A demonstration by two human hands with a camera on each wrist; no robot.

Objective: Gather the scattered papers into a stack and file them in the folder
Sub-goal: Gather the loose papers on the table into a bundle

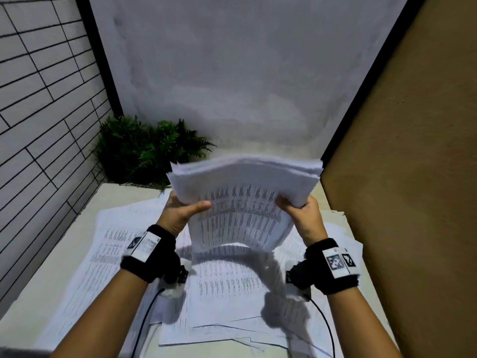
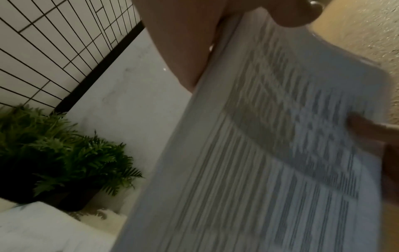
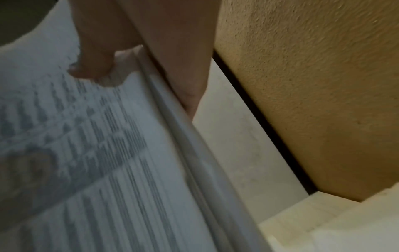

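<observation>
Both hands hold a thick stack of printed papers upright above the table. My left hand grips its left edge, thumb across the front sheet. My right hand grips the right edge, thumb on the front. The stack bows and its top edges fan out unevenly. In the left wrist view the stack fills the right side, the thumb at the top. In the right wrist view the stack shows edge-on with my thumb on the printed face. More printed sheets lie spread on the table below. No folder is in view.
A green fern plant stands at the table's back left corner, by a tiled wall. A tan textured wall runs close along the right side. The pale table shows bare along its left edge.
</observation>
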